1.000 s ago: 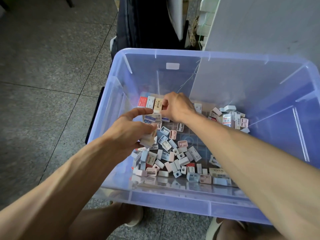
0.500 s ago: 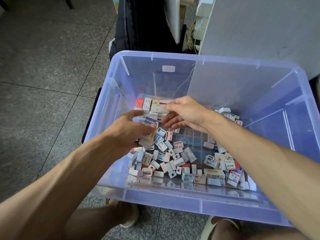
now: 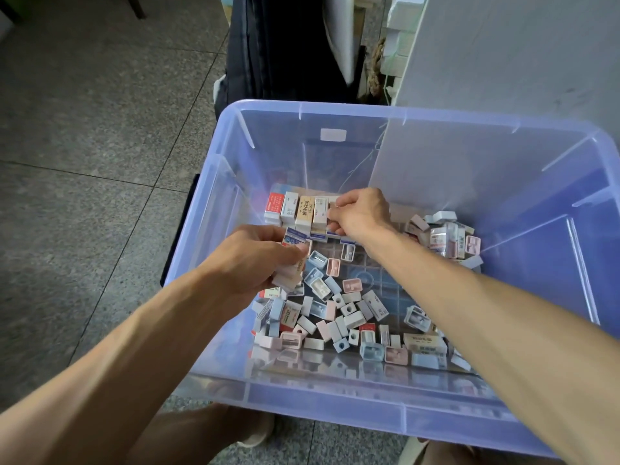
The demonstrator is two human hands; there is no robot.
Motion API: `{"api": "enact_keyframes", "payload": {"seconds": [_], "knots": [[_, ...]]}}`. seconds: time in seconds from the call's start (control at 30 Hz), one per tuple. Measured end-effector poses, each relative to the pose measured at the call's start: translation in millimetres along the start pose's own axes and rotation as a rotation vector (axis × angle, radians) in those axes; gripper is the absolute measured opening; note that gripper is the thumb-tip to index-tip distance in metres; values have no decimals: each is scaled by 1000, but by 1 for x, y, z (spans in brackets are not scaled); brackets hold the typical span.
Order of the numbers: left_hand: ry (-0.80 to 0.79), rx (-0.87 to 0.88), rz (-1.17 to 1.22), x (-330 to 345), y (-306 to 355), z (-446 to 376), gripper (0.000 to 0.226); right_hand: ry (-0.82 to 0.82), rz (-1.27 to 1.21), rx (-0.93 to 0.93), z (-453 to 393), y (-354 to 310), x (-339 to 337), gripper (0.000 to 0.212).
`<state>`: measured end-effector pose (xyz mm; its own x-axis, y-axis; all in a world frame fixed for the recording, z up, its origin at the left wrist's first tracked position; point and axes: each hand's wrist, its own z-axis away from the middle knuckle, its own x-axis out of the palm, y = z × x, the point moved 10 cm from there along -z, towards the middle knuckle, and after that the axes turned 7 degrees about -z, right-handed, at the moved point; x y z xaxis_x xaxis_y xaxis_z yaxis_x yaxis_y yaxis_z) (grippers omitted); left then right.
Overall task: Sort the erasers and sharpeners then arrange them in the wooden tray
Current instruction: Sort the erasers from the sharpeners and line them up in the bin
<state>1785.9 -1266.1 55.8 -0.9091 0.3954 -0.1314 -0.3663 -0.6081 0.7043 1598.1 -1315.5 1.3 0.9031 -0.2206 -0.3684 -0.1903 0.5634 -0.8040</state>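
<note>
A clear blue plastic bin holds a loose heap of small erasers and sharpeners. At the bin's far left, a row of erasers stands side by side; the wooden tray under them is barely visible. My left hand grips a stack of several erasers above the heap. My right hand reaches to the right end of the row, its fingers pinching an eraser there, mostly hidden by the fingers. A second small pile lies at the far right.
The bin sits on a grey tiled floor. A white board leans behind it on the right, and dark fabric hangs behind its far side. My knees and slippers show under the bin's near rim.
My right hand moved from the middle of the bin back to the right end of the eraser row and closed its fingers there. My left hand kept its stack, nearly still.
</note>
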Motion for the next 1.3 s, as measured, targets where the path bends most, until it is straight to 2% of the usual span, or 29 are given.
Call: {"api": "enact_keyframes", "payload": {"seconds": [0.07,0.17,0.3,0.37,0.43,0.53,0.6,0.73,0.83,0.9,1.0,1.1,1.2,1.3], "knots": [[-7,-1,6,1,0,1,15,-21,162,-151,0,-9,1,14],[-2,7,3,0,0,1,13,-102,364,-282,2,-16,11,26],[-1,14,7,0,3,1,13,-110,543,-399,7,-26,21,16],[-14,16,12,1,5,3,15,-107,478,-379,10,-27,15,14],[-28,26,31,4,7,4,17,-130,304,-313,17,-29,5,21],[-18,48,7,5,9,3,19,-332,-4,-132,44,-30,2,27],[-13,63,-8,7,11,2,25,-489,-110,-52,68,-28,4,25],[-98,94,-74,23,15,6,25,-579,-203,21,93,-17,0,8],[-190,78,-124,34,14,9,57,-550,-258,100,91,-5,-5,15],[-231,89,-162,37,14,9,65,-540,-267,113,88,-3,-8,15],[-208,98,-210,35,14,9,51,-543,-323,126,82,-4,-10,14],[-124,69,-207,25,10,4,38,-424,-353,113,57,-5,-22,13],[-73,59,-192,15,7,-2,33,-231,-73,35,26,-1,-35,11],[-54,57,-175,11,5,-4,35,-192,57,14,8,4,-22,11]]}}
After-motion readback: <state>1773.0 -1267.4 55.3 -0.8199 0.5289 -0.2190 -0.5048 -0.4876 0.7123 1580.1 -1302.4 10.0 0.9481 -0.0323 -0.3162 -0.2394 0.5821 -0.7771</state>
